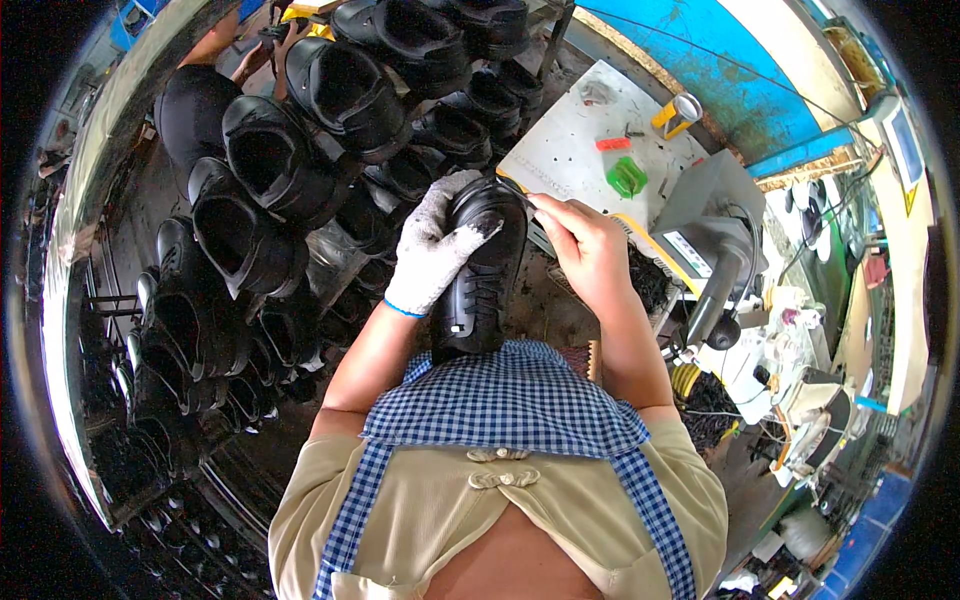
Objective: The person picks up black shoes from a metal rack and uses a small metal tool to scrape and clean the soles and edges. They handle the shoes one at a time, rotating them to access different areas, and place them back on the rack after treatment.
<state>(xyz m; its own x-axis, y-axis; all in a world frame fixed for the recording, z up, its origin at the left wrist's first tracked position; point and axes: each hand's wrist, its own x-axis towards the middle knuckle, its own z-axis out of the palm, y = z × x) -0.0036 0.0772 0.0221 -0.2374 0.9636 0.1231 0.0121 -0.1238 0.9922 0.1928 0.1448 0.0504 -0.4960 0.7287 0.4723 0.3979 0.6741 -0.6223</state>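
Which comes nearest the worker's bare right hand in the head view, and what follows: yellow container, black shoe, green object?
1. Black shoe: directly left of the right hand, beside its fingertips.
2. Green object: beyond the hand, on the pale tabletop.
3. Yellow container: farther beyond, near the tabletop's far edge.

Black shoe (487,275), checked apron (505,405) (blue and white)

The left hand (436,248) partly covers the black shoe (482,292), its contact with the right hand (590,250) unclear.
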